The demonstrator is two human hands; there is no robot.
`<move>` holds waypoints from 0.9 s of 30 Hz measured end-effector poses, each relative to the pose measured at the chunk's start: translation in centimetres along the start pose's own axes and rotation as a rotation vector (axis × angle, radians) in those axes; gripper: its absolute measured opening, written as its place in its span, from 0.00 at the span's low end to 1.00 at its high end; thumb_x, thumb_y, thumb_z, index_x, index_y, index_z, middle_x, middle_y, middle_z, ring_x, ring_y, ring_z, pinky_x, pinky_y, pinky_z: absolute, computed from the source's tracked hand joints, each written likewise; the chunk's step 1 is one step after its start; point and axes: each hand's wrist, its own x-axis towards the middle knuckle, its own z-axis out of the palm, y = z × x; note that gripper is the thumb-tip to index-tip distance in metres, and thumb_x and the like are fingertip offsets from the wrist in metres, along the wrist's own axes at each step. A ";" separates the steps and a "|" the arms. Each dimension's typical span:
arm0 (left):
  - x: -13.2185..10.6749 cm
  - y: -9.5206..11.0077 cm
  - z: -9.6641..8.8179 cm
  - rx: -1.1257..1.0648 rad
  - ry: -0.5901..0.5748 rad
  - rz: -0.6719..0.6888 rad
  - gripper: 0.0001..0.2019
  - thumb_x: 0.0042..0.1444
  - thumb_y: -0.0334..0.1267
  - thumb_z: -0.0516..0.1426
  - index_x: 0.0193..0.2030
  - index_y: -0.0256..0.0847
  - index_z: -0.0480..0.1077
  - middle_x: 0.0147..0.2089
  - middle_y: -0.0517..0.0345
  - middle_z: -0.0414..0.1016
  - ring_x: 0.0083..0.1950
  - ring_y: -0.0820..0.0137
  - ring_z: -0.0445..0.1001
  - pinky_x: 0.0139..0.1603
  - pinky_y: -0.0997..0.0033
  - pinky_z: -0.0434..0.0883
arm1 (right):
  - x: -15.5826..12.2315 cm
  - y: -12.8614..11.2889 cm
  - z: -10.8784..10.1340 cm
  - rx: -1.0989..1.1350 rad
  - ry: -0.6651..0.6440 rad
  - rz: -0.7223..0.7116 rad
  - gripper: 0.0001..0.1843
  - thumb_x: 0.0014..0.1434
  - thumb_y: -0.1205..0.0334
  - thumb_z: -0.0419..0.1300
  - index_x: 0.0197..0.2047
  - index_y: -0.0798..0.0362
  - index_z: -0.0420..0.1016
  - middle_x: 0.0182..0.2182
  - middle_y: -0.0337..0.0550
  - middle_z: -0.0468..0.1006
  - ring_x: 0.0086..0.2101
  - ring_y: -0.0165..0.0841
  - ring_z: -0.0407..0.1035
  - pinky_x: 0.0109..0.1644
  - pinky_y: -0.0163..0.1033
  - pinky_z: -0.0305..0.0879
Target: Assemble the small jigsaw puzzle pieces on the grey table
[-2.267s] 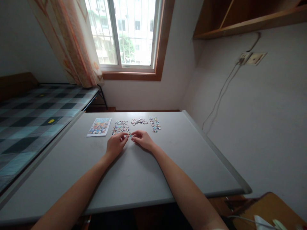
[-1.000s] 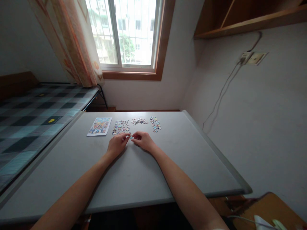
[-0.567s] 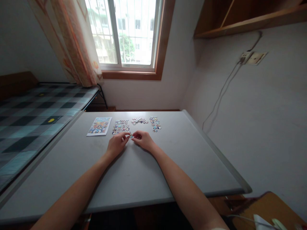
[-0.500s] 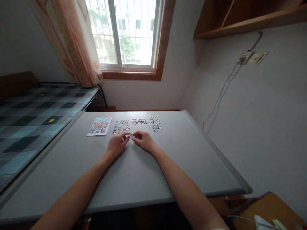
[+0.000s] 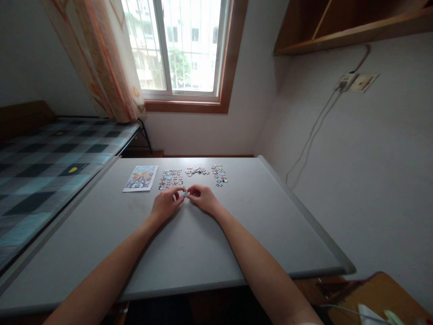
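Note:
Between my fingertips is a small bluish jigsaw puzzle piece (image 5: 186,192), just above or on the table; whether it is one piece or two joined I cannot tell. My left hand (image 5: 166,201) pinches it from the left with thumb and forefinger. From the right, my right hand (image 5: 202,197) closes its thumb and fingers on it. Beyond my hands lie loose puzzle pieces in three groups: a block of pieces (image 5: 171,178) at the left, a flat cluster (image 5: 197,171) in the middle and an upright strip (image 5: 219,175) at the right.
A printed picture sheet (image 5: 140,178) lies left of the pieces on the grey table (image 5: 189,253). A bed with a checked cover (image 5: 61,158) stands along the left. At the right, a cable (image 5: 309,135) hangs down the wall; a wooden chair (image 5: 389,293) stands at lower right.
My left thumb has shifted slightly to the right, nearer the right fingertips. Both hands otherwise stay in place around the puzzle piece.

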 end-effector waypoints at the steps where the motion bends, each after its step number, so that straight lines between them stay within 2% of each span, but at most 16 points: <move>1: 0.0 0.1 0.0 0.007 -0.002 0.000 0.15 0.55 0.44 0.56 0.47 0.45 0.74 0.30 0.62 0.76 0.30 0.72 0.72 0.32 0.75 0.64 | 0.0 0.0 0.0 -0.001 -0.004 -0.004 0.10 0.51 0.62 0.63 0.37 0.57 0.78 0.25 0.39 0.75 0.26 0.26 0.65 0.32 0.31 0.61; 5: 0.2 0.3 -0.6 0.057 -0.032 -0.014 0.15 0.55 0.45 0.55 0.47 0.45 0.74 0.31 0.61 0.76 0.31 0.71 0.73 0.32 0.75 0.64 | 0.0 -0.1 0.0 -0.005 -0.007 0.000 0.11 0.51 0.64 0.62 0.39 0.57 0.78 0.26 0.40 0.75 0.26 0.26 0.66 0.33 0.31 0.62; 9: 0.7 -0.1 -2.3 0.157 -0.108 -0.029 0.15 0.55 0.46 0.54 0.46 0.46 0.74 0.32 0.61 0.77 0.31 0.70 0.72 0.31 0.75 0.62 | -0.1 -0.3 -0.1 0.021 -0.001 0.034 0.14 0.52 0.65 0.60 0.43 0.57 0.76 0.25 0.38 0.75 0.26 0.26 0.65 0.33 0.31 0.62; 12: 1.2 -0.9 -4.1 0.214 -0.188 -0.042 0.15 0.53 0.46 0.55 0.44 0.46 0.75 0.33 0.60 0.77 0.31 0.70 0.72 0.32 0.74 0.61 | -0.2 -0.5 -0.2 -0.008 -0.001 0.042 0.12 0.54 0.64 0.58 0.41 0.57 0.77 0.26 0.39 0.75 0.26 0.26 0.66 0.34 0.31 0.62; 18: 1.6 -3.5 -6.8 0.211 -0.293 -0.190 0.17 0.47 0.49 0.56 0.42 0.47 0.76 0.31 0.60 0.77 0.30 0.68 0.72 0.30 0.74 0.61 | -0.3 -0.6 -0.3 -0.046 -0.007 0.036 0.11 0.55 0.63 0.57 0.40 0.56 0.78 0.27 0.40 0.76 0.27 0.27 0.66 0.35 0.32 0.62; 22: 1.3 -4.8 -7.4 0.144 -0.365 -0.236 0.19 0.44 0.53 0.57 0.39 0.45 0.76 0.28 0.60 0.76 0.28 0.68 0.72 0.29 0.73 0.62 | -0.2 -0.6 -0.3 -0.047 -0.001 0.030 0.11 0.55 0.63 0.57 0.39 0.57 0.78 0.26 0.40 0.76 0.27 0.27 0.66 0.34 0.31 0.62; 27: 1.2 -5.4 -7.6 0.147 -0.379 -0.243 0.20 0.45 0.52 0.56 0.42 0.46 0.77 0.30 0.60 0.77 0.25 0.69 0.72 0.28 0.73 0.62 | -0.2 -0.6 -0.3 -0.056 -0.003 0.027 0.11 0.55 0.64 0.57 0.38 0.57 0.79 0.26 0.40 0.76 0.27 0.27 0.66 0.34 0.32 0.62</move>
